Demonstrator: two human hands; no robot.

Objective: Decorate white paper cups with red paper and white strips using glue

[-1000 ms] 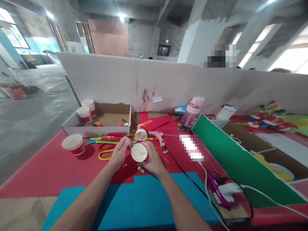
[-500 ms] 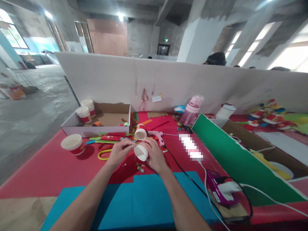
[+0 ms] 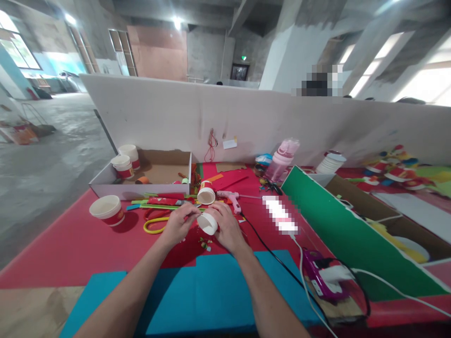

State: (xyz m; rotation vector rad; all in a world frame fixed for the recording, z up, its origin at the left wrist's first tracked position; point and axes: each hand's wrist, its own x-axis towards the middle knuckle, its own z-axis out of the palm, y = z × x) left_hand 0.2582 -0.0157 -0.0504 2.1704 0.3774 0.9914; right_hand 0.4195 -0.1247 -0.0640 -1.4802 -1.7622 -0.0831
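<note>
My right hand (image 3: 225, 224) is wrapped round a white paper cup (image 3: 207, 224), which lies tilted on its side with its round end toward me. Close to the cup's left edge, my left hand (image 3: 181, 222) has thumb and fingers pinched together; whatever they hold is too small to make out. Just beyond my hands, another paper cup (image 3: 206, 195) with a red band lies on its side. A pink glue gun (image 3: 230, 199) rests right of that cup. Yellow-handled scissors (image 3: 154, 226) lie left of my left hand, partly covered by it.
A paper cup (image 3: 107, 211) stands at left, before an open box (image 3: 141, 190) with more cups. Paper strips (image 3: 160, 203) lie behind my hands, scraps (image 3: 204, 244) in front. A purple power strip (image 3: 326, 281), cables, a green-sided box (image 3: 338, 230) and a pink bottle (image 3: 281, 162) are at right.
My left fingers have shifted very slightly at the cup's left edge, and the thin green piece seen at their tips earlier no longer shows clearly. My right hand keeps its hold.
</note>
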